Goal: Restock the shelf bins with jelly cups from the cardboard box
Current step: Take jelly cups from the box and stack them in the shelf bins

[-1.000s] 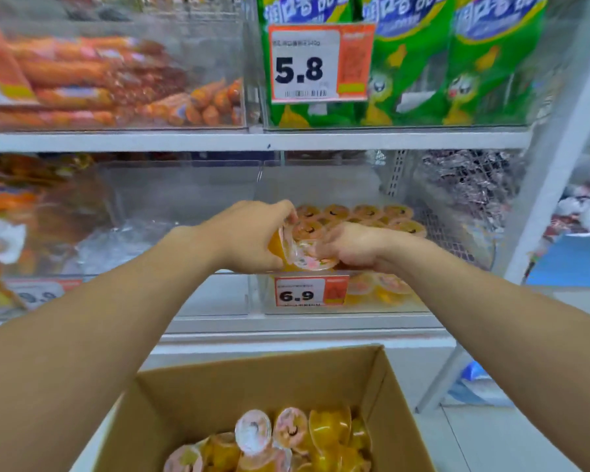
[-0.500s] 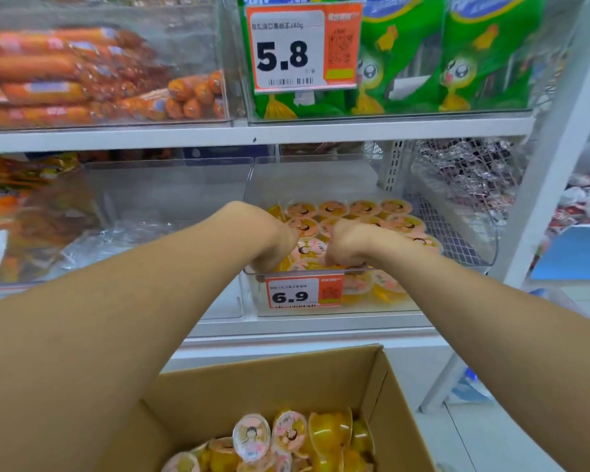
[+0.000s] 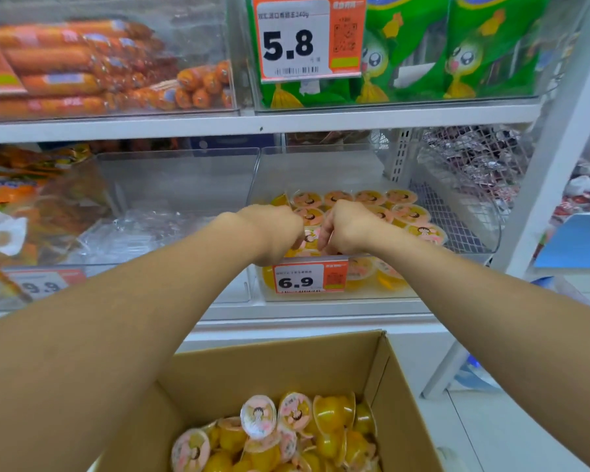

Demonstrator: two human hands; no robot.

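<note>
Setting jelly cups into the front of the bin

Nearest me, the cardboard box (image 3: 286,369) sits open below my arms, a heap of jelly cups (image 3: 286,434) loose in its bottom. Beyond it my left hand (image 3: 273,233) and right hand (image 3: 346,228) are both knuckles-up over the front edge of the clear shelf bin (image 3: 321,165), fingers curled down onto a cup (image 3: 310,238) between them; whether they grip it or only nudge it, I cannot tell. Behind my hands the cups already placed (image 3: 372,206) lie lid-up in rows. I think the risk is the front edge: a cup released tilted there could tip over the low wall or knock the neat rows askew.
</note>
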